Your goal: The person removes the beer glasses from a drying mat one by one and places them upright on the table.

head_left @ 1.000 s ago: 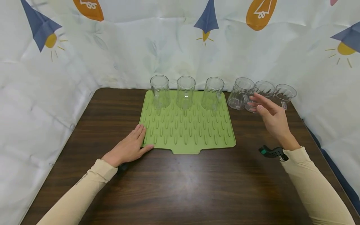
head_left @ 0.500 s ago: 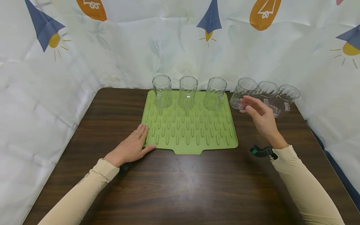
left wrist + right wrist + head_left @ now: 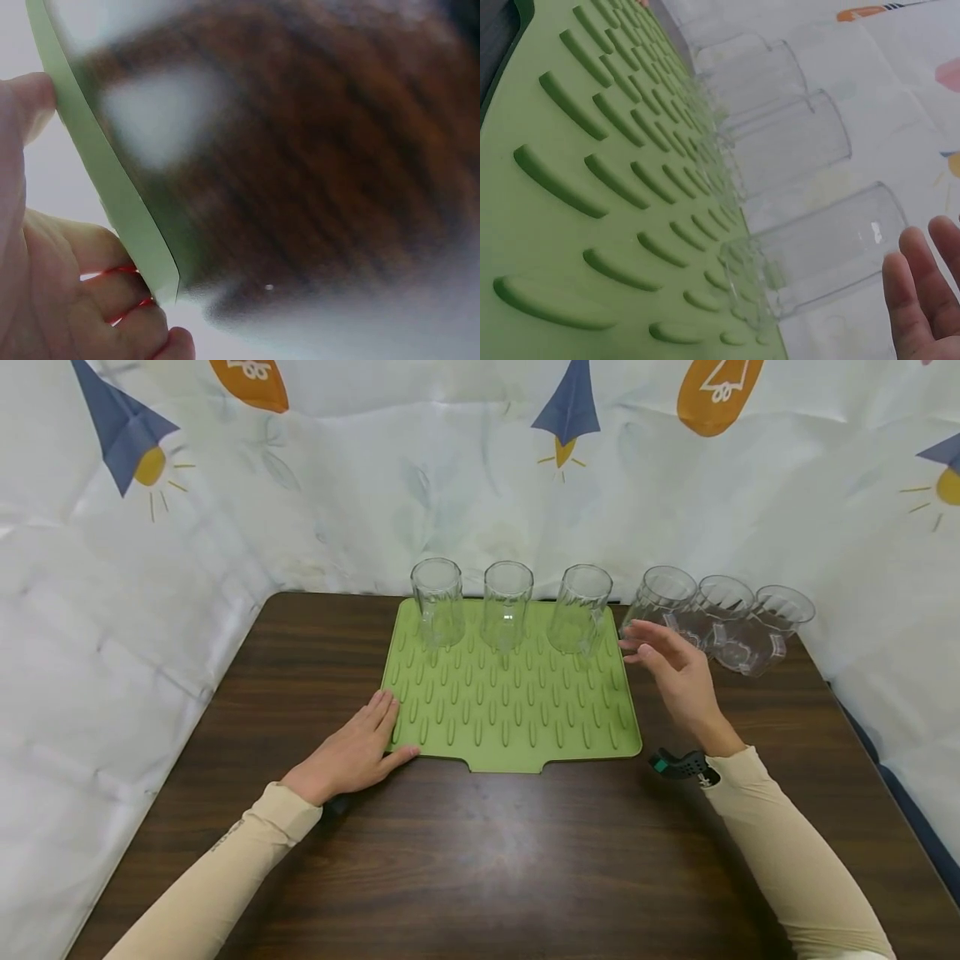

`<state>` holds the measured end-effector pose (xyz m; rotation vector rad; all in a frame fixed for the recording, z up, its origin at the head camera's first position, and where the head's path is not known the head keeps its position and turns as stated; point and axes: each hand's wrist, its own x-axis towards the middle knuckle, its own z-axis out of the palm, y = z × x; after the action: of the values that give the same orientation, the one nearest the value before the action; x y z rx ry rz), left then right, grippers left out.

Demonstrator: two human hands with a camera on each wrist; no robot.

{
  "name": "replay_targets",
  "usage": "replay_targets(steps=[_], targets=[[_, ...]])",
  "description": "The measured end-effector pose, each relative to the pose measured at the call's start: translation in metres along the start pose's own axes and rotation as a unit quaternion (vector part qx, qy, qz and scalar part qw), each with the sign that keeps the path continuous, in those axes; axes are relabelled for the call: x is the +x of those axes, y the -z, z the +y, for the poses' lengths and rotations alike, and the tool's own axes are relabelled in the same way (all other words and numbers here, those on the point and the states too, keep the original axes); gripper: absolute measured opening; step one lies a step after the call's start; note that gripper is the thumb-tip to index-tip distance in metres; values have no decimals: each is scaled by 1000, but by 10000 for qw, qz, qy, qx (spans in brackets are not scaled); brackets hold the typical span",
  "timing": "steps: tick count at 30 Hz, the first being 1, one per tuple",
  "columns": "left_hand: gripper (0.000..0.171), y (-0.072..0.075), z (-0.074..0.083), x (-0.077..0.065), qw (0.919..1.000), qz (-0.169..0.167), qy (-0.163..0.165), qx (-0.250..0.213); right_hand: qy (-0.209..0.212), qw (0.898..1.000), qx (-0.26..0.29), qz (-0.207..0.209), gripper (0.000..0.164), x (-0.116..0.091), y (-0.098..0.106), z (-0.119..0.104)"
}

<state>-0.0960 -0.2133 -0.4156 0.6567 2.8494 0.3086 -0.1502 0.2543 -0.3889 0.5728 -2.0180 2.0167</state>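
A green ridged drying mat lies on the table. My left hand rests on its front left corner, fingers straight. Three clear glass mugs stand in a row along the mat's back: a left mug, a middle mug and a right mug. My right hand hovers beside the mat's right edge, fingers loosely bent and holding nothing. Behind it are three more glass mugs off the mat: a near-left one, a middle one and a rightmost one. The hand partly hides the first.
The dark wood table carries everything. A white printed curtain hangs right behind the mugs and along both sides. A dark wrist strap with a camera sits on the right wrist.
My right hand has moved left, from in front of the off-mat mugs on the right to beside the mat's right edge. The left hand stays on the mat; the view has shifted slightly.
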Motion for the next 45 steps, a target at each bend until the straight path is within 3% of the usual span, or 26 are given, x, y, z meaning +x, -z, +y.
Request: replay_targets(steps=[15,23,32,45], targets=[[87,2,3,0,9999,-121,44,84,-46,9991,-232,365,38,7,0,21],[86,2,3,1,9998,-127,33,121,-187,9986,-327,381,37,9,0,28],[86,3,4,1,9998,-135,77,103,-171,9996,67,200,37,12,-2,36],[89,1,3,1,9997,-173,154,51,-393,9989,34,236,35,14,-9,42]])
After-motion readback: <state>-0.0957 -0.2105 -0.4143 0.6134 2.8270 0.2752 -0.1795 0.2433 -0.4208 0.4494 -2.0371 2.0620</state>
